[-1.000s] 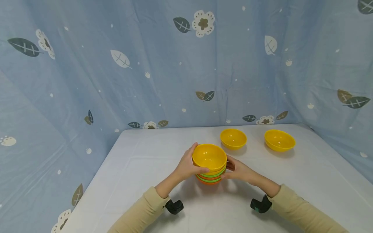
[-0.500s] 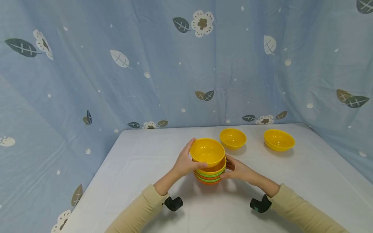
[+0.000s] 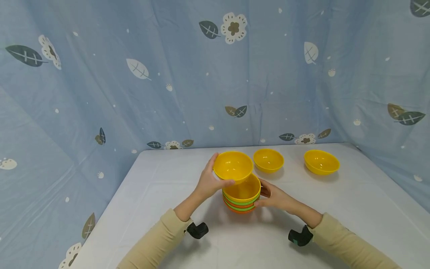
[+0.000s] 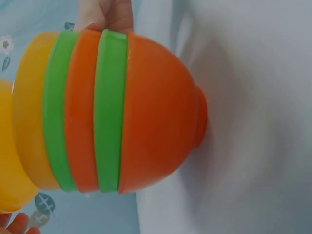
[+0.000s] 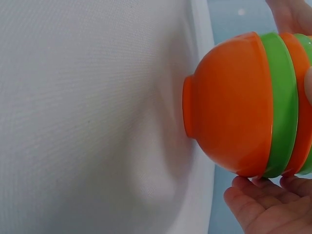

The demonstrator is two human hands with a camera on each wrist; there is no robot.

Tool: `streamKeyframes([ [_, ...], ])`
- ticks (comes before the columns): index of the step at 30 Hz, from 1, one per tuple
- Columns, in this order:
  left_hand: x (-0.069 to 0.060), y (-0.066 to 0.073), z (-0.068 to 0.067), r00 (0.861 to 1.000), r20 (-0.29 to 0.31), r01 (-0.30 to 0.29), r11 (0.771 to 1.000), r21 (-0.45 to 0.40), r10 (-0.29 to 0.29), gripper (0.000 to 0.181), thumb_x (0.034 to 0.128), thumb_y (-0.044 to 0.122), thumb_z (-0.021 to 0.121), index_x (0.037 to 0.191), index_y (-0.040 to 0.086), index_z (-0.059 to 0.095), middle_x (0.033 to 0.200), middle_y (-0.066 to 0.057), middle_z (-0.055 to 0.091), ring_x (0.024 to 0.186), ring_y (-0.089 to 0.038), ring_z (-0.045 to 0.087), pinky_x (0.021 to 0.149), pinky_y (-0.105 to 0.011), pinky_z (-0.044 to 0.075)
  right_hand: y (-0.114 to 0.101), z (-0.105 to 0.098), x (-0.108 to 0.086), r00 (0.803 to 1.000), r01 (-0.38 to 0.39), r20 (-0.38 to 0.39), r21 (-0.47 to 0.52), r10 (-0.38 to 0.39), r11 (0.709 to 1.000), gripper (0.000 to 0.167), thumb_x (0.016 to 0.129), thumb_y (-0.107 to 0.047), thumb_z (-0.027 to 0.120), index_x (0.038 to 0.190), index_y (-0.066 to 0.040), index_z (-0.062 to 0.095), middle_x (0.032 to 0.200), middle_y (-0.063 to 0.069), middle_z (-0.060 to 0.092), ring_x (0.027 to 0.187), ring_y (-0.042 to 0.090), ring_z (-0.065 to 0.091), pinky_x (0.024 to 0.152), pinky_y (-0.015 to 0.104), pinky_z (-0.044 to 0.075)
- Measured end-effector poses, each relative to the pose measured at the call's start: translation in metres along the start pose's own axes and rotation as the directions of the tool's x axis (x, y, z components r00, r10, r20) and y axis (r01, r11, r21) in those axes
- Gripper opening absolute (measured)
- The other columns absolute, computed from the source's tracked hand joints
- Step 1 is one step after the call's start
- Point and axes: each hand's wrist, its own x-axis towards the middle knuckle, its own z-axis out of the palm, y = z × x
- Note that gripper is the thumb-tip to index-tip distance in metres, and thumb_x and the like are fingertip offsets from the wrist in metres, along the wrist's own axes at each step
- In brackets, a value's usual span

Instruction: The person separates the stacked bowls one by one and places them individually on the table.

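My left hand (image 3: 209,184) holds a yellow bowl (image 3: 233,167) by its left side, thumb at the near rim. This bowl hangs tilted above and slightly left of a stack of nested bowls (image 3: 241,203). In the left wrist view the stack shows an orange bowl (image 4: 158,114) at the bottom, then green, orange, green and a yellow bowl (image 4: 30,112) on top. My right hand (image 3: 276,196) grips the stack from the right, with fingers (image 5: 263,200) against its side. Whether the stack's foot touches the table, I cannot tell.
Two more yellow bowls stand at the back of the white-covered table (image 3: 161,209): one bowl (image 3: 268,160) just behind the stack, another bowl (image 3: 321,162) farther right. A blue patterned curtain (image 3: 188,74) hangs behind the table.
My left hand has lifted the top yellow bowl off the stack and moved it up and left, uncovering another yellow bowl. My right hand and the stack have stayed in place.
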Motion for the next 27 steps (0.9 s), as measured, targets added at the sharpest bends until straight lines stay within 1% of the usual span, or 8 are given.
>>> streamKeyframes([
  [5, 0.006, 0.000, -0.006, 1.000, -0.026, 0.002, 1.000, 0.007, -0.002, 0.106, 0.0660, 0.039, 0.080, 0.146, 0.008, 0.018, 0.150, -0.010, 0.023, 0.135, -0.028, 0.025, 0.107, -0.049, 0.026, -0.001, 0.000, 0.000, 1.000, -0.002, -0.003, 0.002, 0.002, 1.000, 0.085, 0.082, -0.023, 0.069, 0.145, -0.002, 0.017, 0.147, 0.019, 0.026, 0.129, 0.038, 0.034, 0.104, 0.050, 0.030],
  [10, 0.010, 0.001, -0.014, 0.999, -0.053, 0.007, 1.000, 0.008, -0.007, 0.104, 0.0665, 0.035, 0.081, 0.146, 0.009, 0.019, 0.149, -0.009, 0.024, 0.134, -0.029, 0.027, 0.106, -0.049, 0.027, -0.002, 0.000, -0.001, 1.000, 0.003, 0.001, 0.006, -0.003, 1.000, 0.085, 0.081, -0.022, 0.070, 0.145, -0.002, 0.017, 0.147, 0.019, 0.026, 0.129, 0.038, 0.033, 0.105, 0.050, 0.029],
  [15, 0.012, 0.001, -0.019, 0.997, -0.077, 0.005, 1.000, 0.023, -0.003, 0.106, 0.0657, 0.036, 0.081, 0.146, 0.009, 0.017, 0.149, -0.010, 0.024, 0.134, -0.030, 0.027, 0.106, -0.050, 0.027, -0.003, -0.001, 0.000, 1.000, 0.007, 0.001, 0.000, -0.007, 1.000, 0.084, 0.081, -0.022, 0.070, 0.145, -0.001, 0.018, 0.147, 0.020, 0.026, 0.129, 0.039, 0.034, 0.104, 0.050, 0.030],
  [18, 0.014, -0.001, -0.023, 0.996, -0.090, -0.008, 1.000, 0.028, 0.010, 0.109, 0.0648, 0.038, 0.081, 0.146, 0.007, 0.016, 0.149, -0.011, 0.024, 0.133, -0.030, 0.029, 0.106, -0.050, 0.027, -0.003, -0.001, 0.001, 1.000, 0.005, 0.003, 0.001, -0.005, 1.000, 0.084, 0.081, -0.022, 0.070, 0.144, -0.001, 0.018, 0.146, 0.020, 0.026, 0.129, 0.039, 0.033, 0.104, 0.050, 0.030],
  [22, 0.019, -0.004, -0.029, 0.994, -0.106, -0.019, 0.999, 0.034, 0.023, 0.109, 0.0657, 0.037, 0.081, 0.146, 0.006, 0.015, 0.148, -0.012, 0.025, 0.130, -0.031, 0.032, 0.105, -0.050, 0.029, -0.004, -0.001, 0.001, 1.000, -0.005, 0.004, 0.002, 0.005, 1.000, 0.084, 0.081, -0.022, 0.070, 0.144, 0.000, 0.018, 0.146, 0.021, 0.026, 0.129, 0.039, 0.033, 0.104, 0.050, 0.029],
  [27, 0.024, -0.009, -0.035, 0.992, -0.127, 0.000, 0.999, 0.046, 0.006, 0.108, 0.0664, 0.036, 0.081, 0.147, 0.007, 0.014, 0.148, -0.012, 0.025, 0.128, -0.031, 0.034, 0.104, -0.048, 0.032, -0.004, -0.002, 0.001, 1.000, -0.021, -0.001, -0.008, 0.021, 1.000, 0.085, 0.080, -0.024, 0.071, 0.144, 0.000, 0.019, 0.146, 0.020, 0.027, 0.129, 0.039, 0.034, 0.104, 0.050, 0.029],
])
